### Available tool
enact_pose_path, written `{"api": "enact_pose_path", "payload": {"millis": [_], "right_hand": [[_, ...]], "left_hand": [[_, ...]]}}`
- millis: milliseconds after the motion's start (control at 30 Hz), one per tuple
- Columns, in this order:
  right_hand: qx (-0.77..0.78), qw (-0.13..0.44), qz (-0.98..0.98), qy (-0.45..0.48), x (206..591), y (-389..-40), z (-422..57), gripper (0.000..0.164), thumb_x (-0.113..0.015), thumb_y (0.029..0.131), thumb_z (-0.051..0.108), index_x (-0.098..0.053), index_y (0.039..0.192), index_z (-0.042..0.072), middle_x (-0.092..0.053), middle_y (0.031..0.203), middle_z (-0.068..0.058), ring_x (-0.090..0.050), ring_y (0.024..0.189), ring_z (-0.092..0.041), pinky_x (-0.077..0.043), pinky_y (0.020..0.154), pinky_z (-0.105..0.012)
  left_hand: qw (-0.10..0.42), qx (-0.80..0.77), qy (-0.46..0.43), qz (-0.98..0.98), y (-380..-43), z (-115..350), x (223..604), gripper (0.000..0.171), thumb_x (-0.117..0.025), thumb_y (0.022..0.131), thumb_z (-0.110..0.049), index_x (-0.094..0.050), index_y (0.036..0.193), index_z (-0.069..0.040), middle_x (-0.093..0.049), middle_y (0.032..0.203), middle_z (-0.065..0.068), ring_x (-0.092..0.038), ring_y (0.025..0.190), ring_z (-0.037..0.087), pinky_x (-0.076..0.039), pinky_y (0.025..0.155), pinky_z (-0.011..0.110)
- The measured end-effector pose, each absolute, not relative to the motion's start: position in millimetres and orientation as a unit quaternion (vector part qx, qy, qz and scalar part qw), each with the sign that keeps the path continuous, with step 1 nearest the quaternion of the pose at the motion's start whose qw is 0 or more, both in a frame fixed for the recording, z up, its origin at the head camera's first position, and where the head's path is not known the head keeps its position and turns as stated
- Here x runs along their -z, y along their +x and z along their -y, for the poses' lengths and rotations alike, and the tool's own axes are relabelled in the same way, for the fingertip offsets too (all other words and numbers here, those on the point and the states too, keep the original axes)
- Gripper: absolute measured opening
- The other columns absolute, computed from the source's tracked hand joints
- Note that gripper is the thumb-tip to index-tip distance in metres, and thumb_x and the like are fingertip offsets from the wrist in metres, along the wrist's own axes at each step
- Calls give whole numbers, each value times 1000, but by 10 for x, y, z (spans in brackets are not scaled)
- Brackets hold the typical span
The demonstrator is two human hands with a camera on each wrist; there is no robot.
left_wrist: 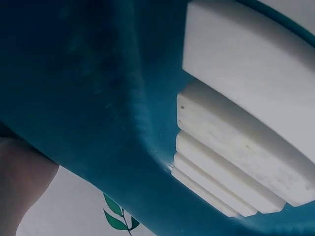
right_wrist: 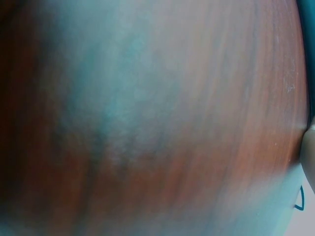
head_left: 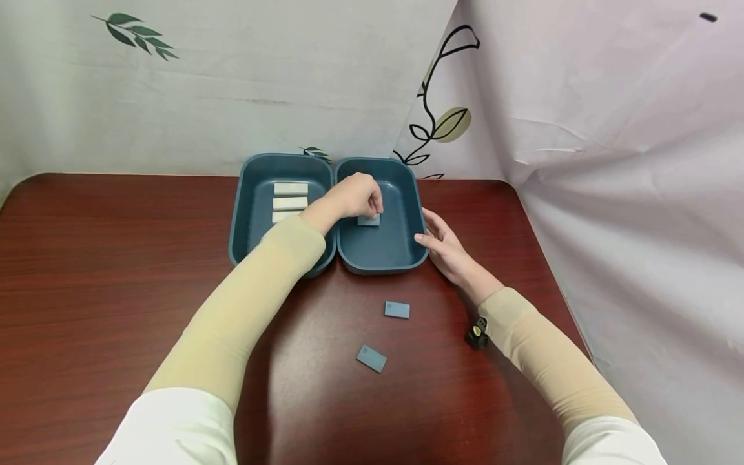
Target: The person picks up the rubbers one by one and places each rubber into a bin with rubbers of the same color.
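Note:
My left hand [head_left: 356,194] reaches into the right-hand blue bin [head_left: 380,255]. Its fingers curl down and pinch a small blue-grey block [head_left: 369,221] at the bin's left side; the fingertips partly cover it. On the bin's right rim, my right hand [head_left: 447,248] holds the wall, thumb over the edge and fingers along the outside. Two more blue-grey blocks, one flat nearer the bin [head_left: 397,310] and one turned at an angle [head_left: 371,358], lie on the table. In the right wrist view, only a bit of finger [right_wrist: 309,152] shows beside the bin.
A second blue bin [head_left: 237,219] stands against the first, on its left. Several white blocks [left_wrist: 246,142] lie in a row inside it, partly under my left forearm. Behind the reddish-brown table [head_left: 116,258] hangs a white curtain [head_left: 232,84] with leaf prints.

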State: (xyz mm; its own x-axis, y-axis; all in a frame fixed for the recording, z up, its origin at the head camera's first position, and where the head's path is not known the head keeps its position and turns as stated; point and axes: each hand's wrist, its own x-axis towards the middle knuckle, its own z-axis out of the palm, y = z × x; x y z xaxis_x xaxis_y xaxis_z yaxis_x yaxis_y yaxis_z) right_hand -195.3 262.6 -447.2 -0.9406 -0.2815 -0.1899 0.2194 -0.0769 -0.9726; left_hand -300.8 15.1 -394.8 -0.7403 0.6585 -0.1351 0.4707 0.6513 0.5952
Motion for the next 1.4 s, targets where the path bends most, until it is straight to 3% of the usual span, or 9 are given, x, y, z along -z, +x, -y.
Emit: {"api": "enact_pose_path", "payload": {"millis": [267,633,1400], "right_hand": [[732,170,-660,-23,4467,-1940,-2627,69,-47,107,-3,-21,170,10,-22,175,-13,-27,161,-29,-48,107,-17],[729,171,-663,-29,4488,-1948,-2646,68,-47,108,-3,-21,169,9,-22,174,-14,-33,156,-24,-49,107,-16],[728,174,-663,-23,4487,-1968,-2638,68,-47,108,-2,-21,170,10,-22,175,-13,-30,159,-25,-48,108,-17]], "left_hand": [[178,-261,321,-893,-3001,-188,3943,9,-77,97,-4,-83,102,-7,-80,107,11,-74,101,24,-62,92,37],[191,-250,317,-895,-2997,-193,3972,11,-75,97,-4,-82,105,-7,-80,109,11,-74,102,23,-61,92,38],[175,-233,303,-907,-2990,-180,3978,12,-74,98,-6,-82,106,-9,-79,113,9,-71,103,24,-61,94,40]]}}
